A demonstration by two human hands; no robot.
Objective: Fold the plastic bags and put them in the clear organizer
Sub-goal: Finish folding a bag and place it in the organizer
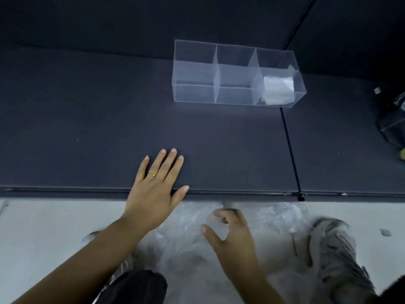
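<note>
left hand (153,189) flat on mat (87,128); right hand (232,240) curls over plastic bags (182,233).

Dark navy mat (109,119); clear organizer (237,73); translucent whitish plastic bags (188,233); gold ring (151,174); grey shoe (337,255).

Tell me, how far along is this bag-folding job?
One folded bag already sits in the right-end compartment of the clear organizer; the others look empty. The right hand reaches into the loose bags on the floor, its grip blurred; the left hand rests flat on the dark mat. That pile remains to fold.
</note>
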